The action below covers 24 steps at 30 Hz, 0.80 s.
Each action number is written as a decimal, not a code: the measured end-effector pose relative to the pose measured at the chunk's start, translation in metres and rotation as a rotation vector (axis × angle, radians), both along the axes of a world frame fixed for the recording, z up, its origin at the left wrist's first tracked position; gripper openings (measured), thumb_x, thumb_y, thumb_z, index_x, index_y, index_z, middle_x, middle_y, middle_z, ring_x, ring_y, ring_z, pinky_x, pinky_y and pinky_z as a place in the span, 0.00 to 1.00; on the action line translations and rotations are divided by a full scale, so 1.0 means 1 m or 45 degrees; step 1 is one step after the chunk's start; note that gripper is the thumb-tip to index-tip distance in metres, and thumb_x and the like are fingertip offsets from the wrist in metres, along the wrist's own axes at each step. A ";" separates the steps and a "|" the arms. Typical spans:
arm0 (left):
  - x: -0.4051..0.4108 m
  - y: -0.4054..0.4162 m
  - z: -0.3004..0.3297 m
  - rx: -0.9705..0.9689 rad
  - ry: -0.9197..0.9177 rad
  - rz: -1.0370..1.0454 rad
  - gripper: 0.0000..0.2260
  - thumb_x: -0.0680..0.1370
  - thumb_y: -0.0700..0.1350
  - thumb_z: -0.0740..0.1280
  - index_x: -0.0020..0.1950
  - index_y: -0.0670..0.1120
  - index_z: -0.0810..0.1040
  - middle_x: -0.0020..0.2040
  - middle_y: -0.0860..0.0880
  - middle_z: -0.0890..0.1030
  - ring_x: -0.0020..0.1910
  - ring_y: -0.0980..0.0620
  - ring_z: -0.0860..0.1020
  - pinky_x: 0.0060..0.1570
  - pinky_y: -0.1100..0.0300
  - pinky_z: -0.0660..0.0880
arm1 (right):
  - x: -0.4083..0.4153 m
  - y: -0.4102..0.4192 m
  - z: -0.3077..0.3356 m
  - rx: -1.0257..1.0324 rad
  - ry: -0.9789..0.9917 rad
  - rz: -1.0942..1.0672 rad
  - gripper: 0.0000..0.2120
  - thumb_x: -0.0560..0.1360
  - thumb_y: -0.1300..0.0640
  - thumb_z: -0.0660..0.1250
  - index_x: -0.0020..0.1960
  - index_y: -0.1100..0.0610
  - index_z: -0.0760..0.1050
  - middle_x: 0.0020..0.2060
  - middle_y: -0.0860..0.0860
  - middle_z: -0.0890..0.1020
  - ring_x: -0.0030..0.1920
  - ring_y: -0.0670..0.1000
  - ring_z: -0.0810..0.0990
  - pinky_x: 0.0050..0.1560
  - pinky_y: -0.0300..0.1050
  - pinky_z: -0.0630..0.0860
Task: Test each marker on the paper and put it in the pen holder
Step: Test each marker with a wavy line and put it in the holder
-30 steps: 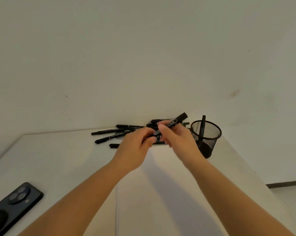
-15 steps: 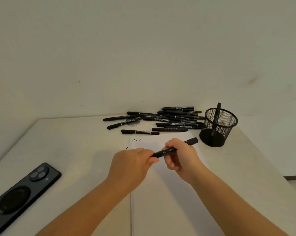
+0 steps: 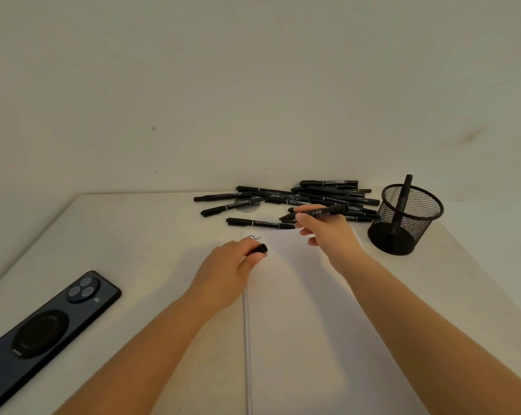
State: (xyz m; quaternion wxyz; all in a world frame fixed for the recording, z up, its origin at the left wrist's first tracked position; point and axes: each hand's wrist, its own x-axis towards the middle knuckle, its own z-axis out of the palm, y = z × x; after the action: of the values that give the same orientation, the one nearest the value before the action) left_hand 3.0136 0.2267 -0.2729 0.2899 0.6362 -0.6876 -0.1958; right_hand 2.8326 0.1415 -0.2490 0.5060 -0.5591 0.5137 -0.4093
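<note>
- At the far right of the tabletop (image 3: 139, 235), a black mesh pen holder (image 3: 405, 218) stands with one marker leaning inside.
- Right hand (image 3: 328, 235): grip clamped on an uncapped marker (image 3: 319, 211), held level above the paper's (image 3: 328, 324) far edge.
- Left hand (image 3: 232, 271): grip closed around the cap (image 3: 260, 249), resting near a small squiggle.
- More markers (image 3: 298, 197) lie heaped by the pale wall; a dark phone (image 3: 46, 330) sits near left.

Marker pile (image 3: 298, 199) behind paper (image 3: 313, 324), pen holder (image 3: 405, 220) right, phone (image 3: 43, 330) far left on table (image 3: 133, 235).
</note>
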 end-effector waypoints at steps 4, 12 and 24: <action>-0.003 -0.001 -0.014 -0.059 -0.248 -0.023 0.11 0.80 0.51 0.55 0.58 0.50 0.71 0.49 0.49 0.76 0.50 0.50 0.74 0.48 0.53 0.72 | 0.022 -0.007 -0.012 -0.086 0.066 -0.021 0.06 0.75 0.57 0.63 0.41 0.55 0.76 0.30 0.50 0.82 0.31 0.46 0.78 0.33 0.40 0.72; 0.001 0.000 -0.021 -0.075 -0.196 -0.068 0.13 0.80 0.52 0.54 0.59 0.50 0.72 0.52 0.52 0.77 0.52 0.55 0.72 0.50 0.55 0.72 | 0.026 -0.008 -0.037 -0.233 0.175 0.013 0.08 0.73 0.57 0.63 0.35 0.50 0.76 0.28 0.48 0.82 0.32 0.40 0.79 0.42 0.44 0.76; 0.001 -0.003 -0.019 -0.021 -0.174 -0.032 0.13 0.79 0.53 0.54 0.58 0.51 0.72 0.47 0.51 0.76 0.46 0.53 0.73 0.46 0.56 0.72 | 0.019 -0.014 -0.038 -0.321 0.321 -0.204 0.06 0.72 0.56 0.63 0.37 0.50 0.74 0.30 0.48 0.78 0.31 0.44 0.74 0.34 0.40 0.71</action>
State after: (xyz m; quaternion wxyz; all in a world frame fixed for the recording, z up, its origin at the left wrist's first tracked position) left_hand 3.0141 0.2238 -0.2923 0.2451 0.6371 -0.7152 -0.1499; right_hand 2.8512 0.1280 -0.2874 0.3293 -0.6222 0.5605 -0.4361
